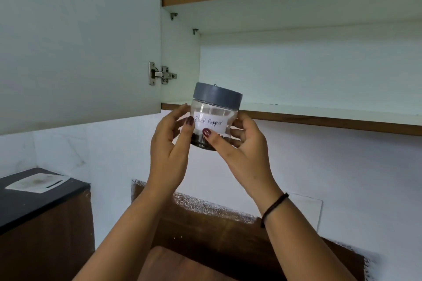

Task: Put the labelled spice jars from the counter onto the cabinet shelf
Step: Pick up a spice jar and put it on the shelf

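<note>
Both hands, left hand (167,141) and right hand (242,150), grasp the Black Pepper jar (214,116) from either side. It is held upright in front of the lower cabinet shelf (319,113), its grey lid (217,96) on

jar (214,118) between left hand (169,141) and right hand (242,150), before the shelf (319,112) — door (80,41) at left

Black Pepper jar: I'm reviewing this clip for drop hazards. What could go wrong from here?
The Black Pepper jar has its base below the front edge of the bottom shelf; pushed forward without lifting, it may knock that edge. The left hand and right hand pinch its smooth clear wall, so it might slip.
</note>
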